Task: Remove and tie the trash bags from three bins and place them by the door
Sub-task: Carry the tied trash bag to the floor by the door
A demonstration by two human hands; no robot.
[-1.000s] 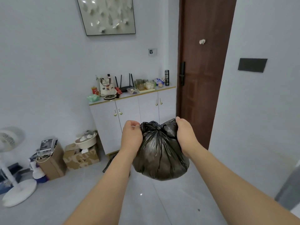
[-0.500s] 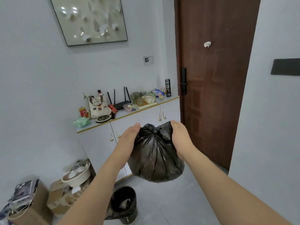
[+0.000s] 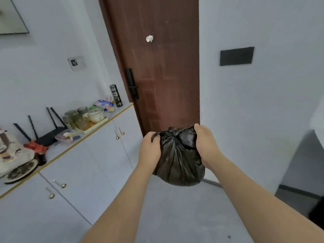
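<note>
Trash bag (image 3: 177,160) in both hands' grip, seemingly knotted, before door (image 3: 163,67), beside cabinet (image 3: 91,165)

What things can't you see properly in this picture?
All in the head view:
- Inside the black trash bag: opaque plastic hides it.
- The fingertips of left hand and right hand: tucked into the bag's folds.
- The door bottom: hidden behind the bag.
- The picture frame: cut off by the edge.
- The can label: too small.
</note>
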